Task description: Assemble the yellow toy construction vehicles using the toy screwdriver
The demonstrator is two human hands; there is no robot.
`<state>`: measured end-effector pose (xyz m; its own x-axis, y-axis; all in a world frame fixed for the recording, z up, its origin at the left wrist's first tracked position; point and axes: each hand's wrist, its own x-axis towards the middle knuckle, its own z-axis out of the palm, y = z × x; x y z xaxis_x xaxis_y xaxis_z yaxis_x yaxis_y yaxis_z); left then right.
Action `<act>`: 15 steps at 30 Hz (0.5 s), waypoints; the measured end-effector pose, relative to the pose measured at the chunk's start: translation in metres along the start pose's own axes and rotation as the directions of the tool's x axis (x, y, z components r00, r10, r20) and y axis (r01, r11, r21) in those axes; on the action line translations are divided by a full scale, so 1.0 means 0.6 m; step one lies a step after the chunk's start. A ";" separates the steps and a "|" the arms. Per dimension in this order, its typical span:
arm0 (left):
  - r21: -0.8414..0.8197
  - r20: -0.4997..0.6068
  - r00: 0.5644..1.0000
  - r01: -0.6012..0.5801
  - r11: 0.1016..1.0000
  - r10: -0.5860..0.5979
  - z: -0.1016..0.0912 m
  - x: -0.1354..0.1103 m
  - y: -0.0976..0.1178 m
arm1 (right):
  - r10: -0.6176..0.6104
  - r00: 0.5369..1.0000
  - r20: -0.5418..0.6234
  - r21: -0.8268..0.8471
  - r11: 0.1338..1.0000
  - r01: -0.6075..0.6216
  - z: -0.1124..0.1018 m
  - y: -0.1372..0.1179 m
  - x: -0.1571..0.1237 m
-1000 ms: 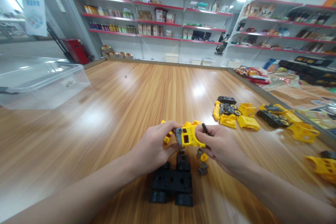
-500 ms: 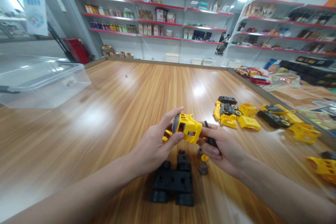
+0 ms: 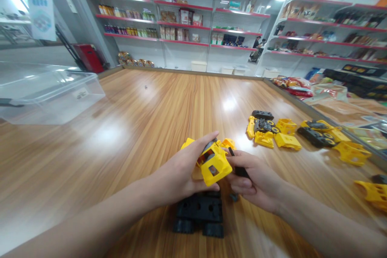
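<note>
Wood-grain desk surface fills the lower view, with white retail shelving edged in red beyond it at 12 o'clock and a clear plastic storage box on the desk at 10 o'clock. The yellow plastic toy vehicle shell is held in the air above the desk, near the centre of the view. It sits within the left hand: the left fingers curve over its upper side at 11 o'clock, and the lower finger contact lies along its underside. The shell is tilted, with a rectangular window opening in its visible face and a dark grey part at its upper end. Further yellow sections show just behind the hand, though their connection to the shell cannot be determined. The right hand stands just beside the shell at 3 o'clock, its fingers closed in a pinch on a slender black part. Directly below the hands, a black wheeled chassis rests on the desk. Loose yellow body panels and black wheeled chassis units lie on the desk at 2 o'clock.
</note>
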<state>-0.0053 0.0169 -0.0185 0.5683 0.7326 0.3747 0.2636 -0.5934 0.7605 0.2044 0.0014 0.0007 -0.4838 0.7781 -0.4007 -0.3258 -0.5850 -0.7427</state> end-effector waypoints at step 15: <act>-0.024 -0.019 0.999 0.028 0.999 -0.029 -0.004 0.004 0.018 | -0.041 0.998 0.049 -0.236 0.970 0.052 0.003 -0.003 -0.001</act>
<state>-0.0033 0.0130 -0.0081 0.5459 0.7554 0.3625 0.2611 -0.5644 0.7831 0.2039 0.0016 0.0036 -0.5092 0.7894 -0.3428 -0.1499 -0.4735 -0.8679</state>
